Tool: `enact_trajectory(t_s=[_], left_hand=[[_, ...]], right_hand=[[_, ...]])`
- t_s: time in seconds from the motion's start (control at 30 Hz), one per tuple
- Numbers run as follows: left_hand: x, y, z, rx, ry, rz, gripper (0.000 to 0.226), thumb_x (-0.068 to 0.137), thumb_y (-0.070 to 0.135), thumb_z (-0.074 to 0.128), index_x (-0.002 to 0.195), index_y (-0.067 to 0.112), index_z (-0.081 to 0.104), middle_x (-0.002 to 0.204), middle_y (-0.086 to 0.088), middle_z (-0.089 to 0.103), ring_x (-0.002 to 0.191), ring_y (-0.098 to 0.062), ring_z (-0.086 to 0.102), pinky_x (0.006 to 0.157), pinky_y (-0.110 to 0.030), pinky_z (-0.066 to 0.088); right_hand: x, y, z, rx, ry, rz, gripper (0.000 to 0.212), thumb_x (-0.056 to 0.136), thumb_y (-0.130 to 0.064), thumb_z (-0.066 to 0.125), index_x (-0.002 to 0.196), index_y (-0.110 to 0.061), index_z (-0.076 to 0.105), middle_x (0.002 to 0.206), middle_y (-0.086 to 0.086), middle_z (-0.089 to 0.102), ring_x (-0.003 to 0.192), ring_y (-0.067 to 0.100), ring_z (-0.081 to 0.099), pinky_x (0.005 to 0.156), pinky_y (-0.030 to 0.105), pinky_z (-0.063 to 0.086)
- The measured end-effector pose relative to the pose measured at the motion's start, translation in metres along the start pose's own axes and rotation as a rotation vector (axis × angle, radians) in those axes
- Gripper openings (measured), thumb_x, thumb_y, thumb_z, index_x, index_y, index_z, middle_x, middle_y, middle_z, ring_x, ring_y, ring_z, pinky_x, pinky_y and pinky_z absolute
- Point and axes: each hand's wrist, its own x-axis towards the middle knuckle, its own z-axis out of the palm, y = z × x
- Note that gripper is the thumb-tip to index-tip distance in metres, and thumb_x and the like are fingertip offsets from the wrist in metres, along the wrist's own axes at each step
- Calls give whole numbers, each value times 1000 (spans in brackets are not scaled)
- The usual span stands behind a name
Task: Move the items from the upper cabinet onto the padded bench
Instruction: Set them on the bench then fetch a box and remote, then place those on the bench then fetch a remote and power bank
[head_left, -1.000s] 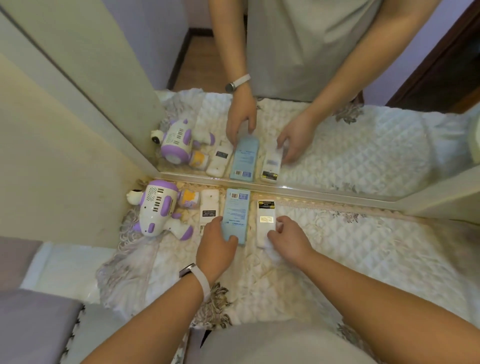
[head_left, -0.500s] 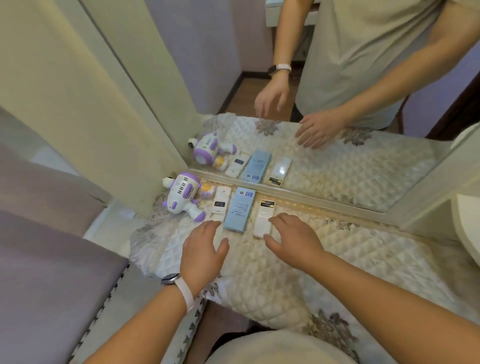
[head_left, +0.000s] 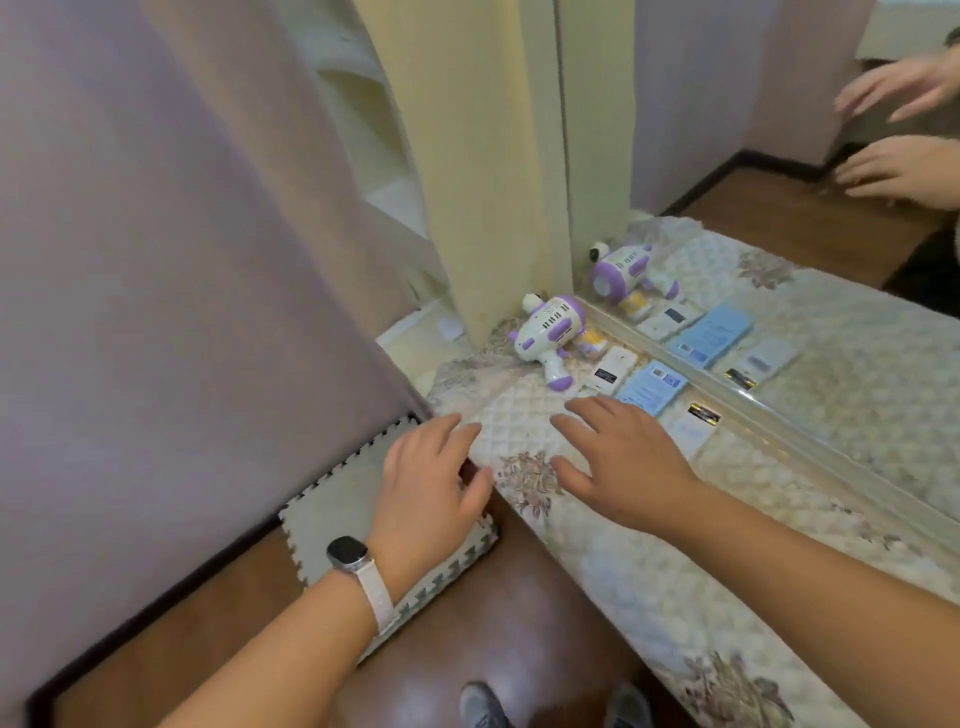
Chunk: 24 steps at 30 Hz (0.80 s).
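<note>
Toy (head_left: 550, 332): hard plastic, likely light but lumpy; the purple-tipped handle looks the best hold. It lies at the padded bench's (head_left: 649, 571) far corner, against the mirror (head_left: 701, 130).
Blue box (head_left: 652, 387), white box (head_left: 610, 368): thin, stiff, probably light — pinch by the long edges.
Left hand (head_left: 426, 488): fingers spread, empty, over the bench's edge, short of the toy.
Right hand (head_left: 623, 467): fingers straight, empty, tips near the blue box.

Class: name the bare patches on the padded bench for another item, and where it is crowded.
Bare: the quilt right of the white pack, between mirror frame and front edge. Also the corner in front of the toy, beside the right hand. Crowded: the row of boxes against the mirror.
</note>
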Motion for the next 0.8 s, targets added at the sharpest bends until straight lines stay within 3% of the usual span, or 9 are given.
enact_trajectory(t_s=[0.13,0.33,0.8], left_hand=[[-39,-43,-27,114,60,-68,46,89,44,50,127,19,60,134,-5,58,126,-26,52,106,-46,38],[-118,-129,-59,192,174,-244,45,88,43,51,123,17,63,129,-6,62,121,-29,55,102,-49,43],[-370,-348,-130,187,382,-617,44,88,41,51,124,18,63,131,-5,60,125,-27,52,107,-47,36]], right_hand=[[20,-62,-1,16,7,-140,43,83,-45,49,108,-15,66,108,7,67,100,30,61,80,40,50],[46,-181,17,11,-38,-341,50,86,-50,43,120,-19,62,119,3,63,113,26,56,93,40,45],[63,-526,91,-19,-77,-767,47,87,-50,45,118,-20,63,114,2,64,106,27,58,86,39,46]])
